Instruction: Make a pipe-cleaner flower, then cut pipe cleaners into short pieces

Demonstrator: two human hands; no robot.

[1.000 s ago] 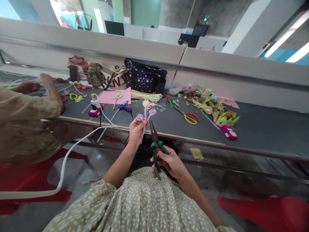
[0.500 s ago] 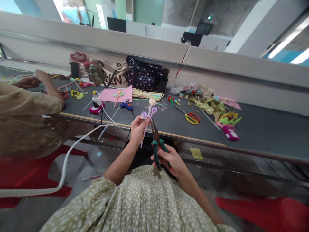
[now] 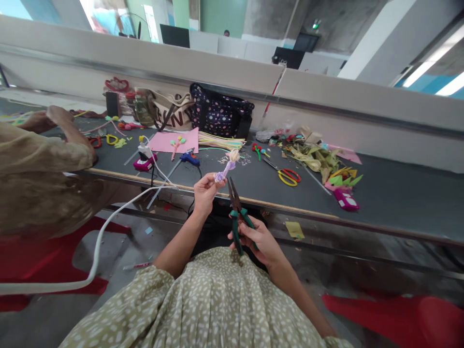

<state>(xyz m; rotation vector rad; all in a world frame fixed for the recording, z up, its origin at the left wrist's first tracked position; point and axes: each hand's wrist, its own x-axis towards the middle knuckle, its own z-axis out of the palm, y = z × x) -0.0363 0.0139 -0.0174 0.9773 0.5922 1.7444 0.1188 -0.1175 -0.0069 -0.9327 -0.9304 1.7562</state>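
Pinched in my left hand (image 3: 204, 194) is a small pipe-cleaner flower (image 3: 226, 169), with a cream bloom on top and fuzzy purple parts below; it tilts to the right over the table's front edge. My right hand (image 3: 256, 238) is wrapped round the green handles of a pair of pliers (image 3: 236, 208). The pliers' long dark jaws stand slightly apart and point up just right of the flower, with nothing visible between them. The lower end of the flower's stem is hidden by my left hand.
On the dark table (image 3: 406, 193) lie scissors (image 3: 288, 177), a blue glue gun (image 3: 190, 157), pink paper (image 3: 159, 142) and a bundle of pipe cleaners (image 3: 221, 141). Bags (image 3: 221, 113) stand behind. A white cable (image 3: 97, 251) crosses at left, near another person's arm (image 3: 70, 128).
The flower has tipped to the right in my left hand, and its stem no longer hangs visibly below the fingers. The pliers stay nearly in place, now a little apart from the flower.
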